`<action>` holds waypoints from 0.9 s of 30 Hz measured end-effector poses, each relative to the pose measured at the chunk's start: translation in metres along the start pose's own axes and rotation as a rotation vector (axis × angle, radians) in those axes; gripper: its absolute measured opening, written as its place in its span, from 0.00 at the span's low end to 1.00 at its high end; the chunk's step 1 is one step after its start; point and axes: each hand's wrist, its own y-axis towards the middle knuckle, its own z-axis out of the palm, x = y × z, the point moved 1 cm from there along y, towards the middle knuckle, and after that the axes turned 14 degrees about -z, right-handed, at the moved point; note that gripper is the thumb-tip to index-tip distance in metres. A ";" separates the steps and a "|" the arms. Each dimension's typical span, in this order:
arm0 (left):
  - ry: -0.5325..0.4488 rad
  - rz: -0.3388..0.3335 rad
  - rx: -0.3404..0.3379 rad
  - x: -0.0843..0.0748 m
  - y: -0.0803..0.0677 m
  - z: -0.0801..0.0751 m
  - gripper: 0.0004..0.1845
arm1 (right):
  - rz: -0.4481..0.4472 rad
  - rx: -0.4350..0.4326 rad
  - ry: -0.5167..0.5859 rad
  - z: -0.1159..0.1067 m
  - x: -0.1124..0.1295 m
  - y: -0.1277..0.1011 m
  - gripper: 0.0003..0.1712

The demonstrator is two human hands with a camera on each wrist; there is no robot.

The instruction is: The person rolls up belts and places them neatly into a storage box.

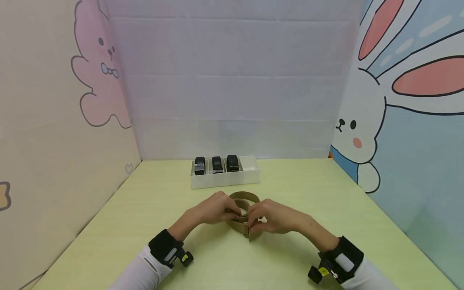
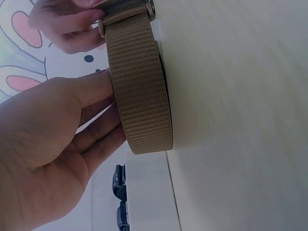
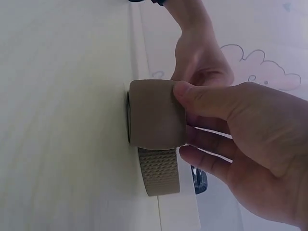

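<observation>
A belt (image 1: 245, 210) lies coiled mid-bench (image 1: 319, 189), between the left hand (image 1: 216, 208) and right hand (image 1: 272, 216). Behind it, toward the far edge, sits a tray (image 1: 250, 174) (three rolled belts (image 1: 216, 164) in its left compartments).

So the right hand (image 3: 260, 159) pinches a tan webbing belt (image 3: 156, 130), thumb laid flat on the smooth end piece and the other fingers curled behind it. The woven strap hangs out below the grip, edge against the pale green surface (image 3: 62, 120). The left hand (image 3: 199, 57) sits just behind the belt.
</observation>
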 end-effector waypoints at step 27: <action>-0.143 -0.131 0.053 0.005 -0.001 0.003 0.07 | 0.425 0.073 -0.432 -0.044 -0.036 -0.055 0.13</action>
